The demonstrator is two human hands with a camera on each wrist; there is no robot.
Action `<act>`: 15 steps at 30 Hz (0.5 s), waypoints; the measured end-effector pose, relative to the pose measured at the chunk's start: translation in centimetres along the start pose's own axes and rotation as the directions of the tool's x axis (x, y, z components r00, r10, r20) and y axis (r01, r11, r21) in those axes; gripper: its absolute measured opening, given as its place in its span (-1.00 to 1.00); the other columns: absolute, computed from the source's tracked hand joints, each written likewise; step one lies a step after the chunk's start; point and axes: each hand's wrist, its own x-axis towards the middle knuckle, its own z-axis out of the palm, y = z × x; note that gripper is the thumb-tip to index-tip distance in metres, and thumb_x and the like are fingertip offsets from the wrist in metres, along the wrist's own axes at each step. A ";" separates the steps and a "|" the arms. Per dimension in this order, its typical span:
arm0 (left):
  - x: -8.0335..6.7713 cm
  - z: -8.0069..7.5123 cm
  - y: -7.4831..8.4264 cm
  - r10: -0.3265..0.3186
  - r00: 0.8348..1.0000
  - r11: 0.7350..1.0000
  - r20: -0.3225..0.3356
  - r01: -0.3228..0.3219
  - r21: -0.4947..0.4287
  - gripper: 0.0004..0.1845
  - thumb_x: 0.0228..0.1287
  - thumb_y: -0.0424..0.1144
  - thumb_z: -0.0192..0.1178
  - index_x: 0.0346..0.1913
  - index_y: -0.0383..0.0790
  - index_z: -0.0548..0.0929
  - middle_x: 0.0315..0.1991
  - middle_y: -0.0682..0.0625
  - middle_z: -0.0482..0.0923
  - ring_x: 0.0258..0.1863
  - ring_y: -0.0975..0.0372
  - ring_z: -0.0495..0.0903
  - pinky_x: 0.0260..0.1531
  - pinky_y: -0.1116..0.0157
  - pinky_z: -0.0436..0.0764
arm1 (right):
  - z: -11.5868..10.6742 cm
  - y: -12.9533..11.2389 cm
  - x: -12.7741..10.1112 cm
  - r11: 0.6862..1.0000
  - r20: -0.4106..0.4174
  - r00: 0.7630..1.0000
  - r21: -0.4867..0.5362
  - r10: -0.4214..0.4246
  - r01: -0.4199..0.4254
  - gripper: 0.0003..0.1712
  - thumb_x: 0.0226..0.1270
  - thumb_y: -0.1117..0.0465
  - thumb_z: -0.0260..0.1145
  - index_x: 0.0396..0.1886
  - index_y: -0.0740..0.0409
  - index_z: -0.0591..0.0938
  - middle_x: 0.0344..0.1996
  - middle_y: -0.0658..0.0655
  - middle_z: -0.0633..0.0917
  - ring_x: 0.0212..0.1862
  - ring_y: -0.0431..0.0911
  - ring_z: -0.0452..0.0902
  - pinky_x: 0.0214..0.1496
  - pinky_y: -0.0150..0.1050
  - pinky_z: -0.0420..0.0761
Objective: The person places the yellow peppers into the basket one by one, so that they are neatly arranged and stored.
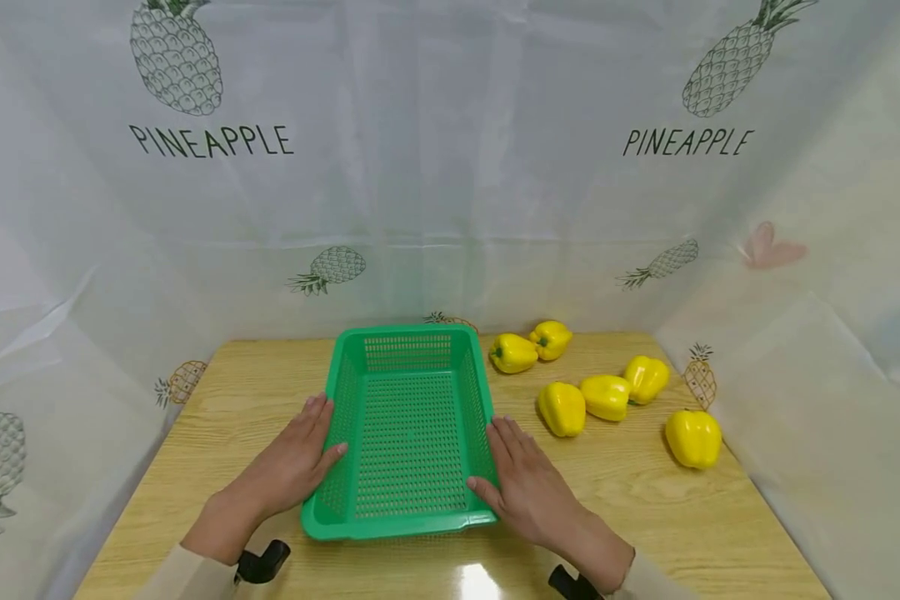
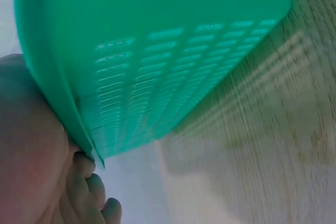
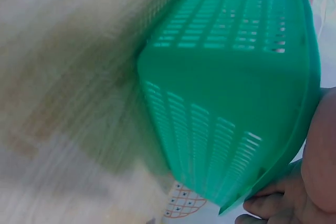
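A green plastic basket (image 1: 408, 446) with slotted walls and a mesh bottom is close over the wooden table, and nothing lies inside it. My left hand (image 1: 288, 458) holds its left rim, thumb over the edge and fingers along the outside. On the opposite side, the right hand (image 1: 528, 483) holds the right rim the same way. The left wrist view shows the left fingers (image 2: 94, 187) under the basket's lip. Fingers of the right hand (image 3: 273, 203) likewise show below the lip in the right wrist view.
Several yellow bell peppers lie right of the basket: two (image 1: 513, 353) near the back edge, three in a row around one pepper (image 1: 605, 397), and a single pepper (image 1: 693, 438) by the right edge. A pineapple-print sheet (image 1: 450, 183) hangs behind and beside the wooden table (image 1: 645, 517).
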 end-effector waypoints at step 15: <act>-2.8 0.3 2.5 -0.046 0.998 0.982 -0.042 0.053 0.181 -0.18 0.64 0.08 0.10 0.57 -0.58 0.22 0.59 -0.48 0.16 0.60 -0.30 0.16 0.49 -0.34 0.27 | 0.2 0.6 1.2 0.999 0.035 0.998 0.006 0.049 -0.049 -0.10 0.68 -0.22 0.10 0.65 0.37 0.21 0.64 0.37 0.22 0.69 0.24 0.02 0.63 0.30 0.21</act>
